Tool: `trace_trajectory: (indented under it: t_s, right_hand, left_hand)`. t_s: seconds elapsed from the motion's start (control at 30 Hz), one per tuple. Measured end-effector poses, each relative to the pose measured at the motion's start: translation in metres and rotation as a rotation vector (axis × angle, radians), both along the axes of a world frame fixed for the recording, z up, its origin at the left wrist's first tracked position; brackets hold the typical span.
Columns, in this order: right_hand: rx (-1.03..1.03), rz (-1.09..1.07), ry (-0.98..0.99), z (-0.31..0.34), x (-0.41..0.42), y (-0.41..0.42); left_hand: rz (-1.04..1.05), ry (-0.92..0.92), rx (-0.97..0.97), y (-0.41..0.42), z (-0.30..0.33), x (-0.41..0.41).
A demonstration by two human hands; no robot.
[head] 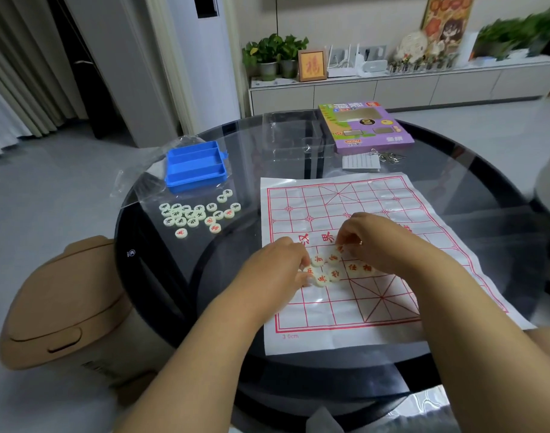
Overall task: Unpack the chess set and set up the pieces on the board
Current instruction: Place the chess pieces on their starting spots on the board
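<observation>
From the head camera, both hands work over a small cluster of red-marked pieces (328,267) lying near the middle of the paper board (373,214), just on the near side of its central band of characters. The left hand (277,260) lies low over the board's left half with its fingers curled inward; its fingertips (305,278) touch the leftmost discs of the cluster, and thumb and forefinger appear to pinch one disc at the edge, though the disc itself is mostly hidden. The right hand (372,237) arches over the cluster from the far right, fingers bent down and drawn together; the fingertips (342,242) meet at a piece at the top of the cluster, seemingly nipping it, but the contact is partly hidden by the knuckles. A ring glints on one finger.

The board lies flat on the round dark glass table (180,276), creased along its fold lines, its near edge close to the table rim. Left of the board, a second group of loose pieces (198,212), mostly black-marked with a few red, is spread on the glass. Just beyond them stands an open blue tray (195,167) on a crumpled clear plastic bag (136,182). At the far side of the table are a purple game box (366,128), a clear plastic insert (295,135) beside it, and a folded leaflet (361,160) near some metal ring puzzles (388,156). A tan lidded bin (64,304) stands on the floor left of the table.
</observation>
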State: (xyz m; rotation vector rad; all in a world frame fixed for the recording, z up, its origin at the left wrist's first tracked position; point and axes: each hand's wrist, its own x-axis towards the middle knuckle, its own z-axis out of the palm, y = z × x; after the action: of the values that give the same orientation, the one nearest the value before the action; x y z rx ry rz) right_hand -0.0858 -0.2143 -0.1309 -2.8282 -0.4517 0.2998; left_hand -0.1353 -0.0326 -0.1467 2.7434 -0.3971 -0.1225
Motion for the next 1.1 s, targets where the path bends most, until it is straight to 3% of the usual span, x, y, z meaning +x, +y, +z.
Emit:
trace_trajectory:
  t_s: [0.4,0.67,0.8,1.0,1.1]
  right_hand:
    - [0.124,-0.057,-0.004,0.008,0.004,-0.005]
    - [0.253,0.059,-0.135,0.007,0.021,0.084]
    - [0.210,0.212,-0.148,-0.011,0.041,0.126]
    - [-0.044,0.356,-0.150,-0.026,0.051,0.155]
    - [-0.032,0.344,-0.173,-0.027,0.050,0.156]
  left_hand:
    - [0.229,-0.131,-0.167,0.040,-0.003,0.009]
    - [0.564,-0.295,-0.098,0.082,-0.008,0.019]
    - [0.668,-0.186,-0.001,0.104,-0.012,0.024]
    - [0.559,0.066,0.144,0.104,-0.025,0.035]
    - [0.516,0.080,0.112,0.099,-0.025,0.033]
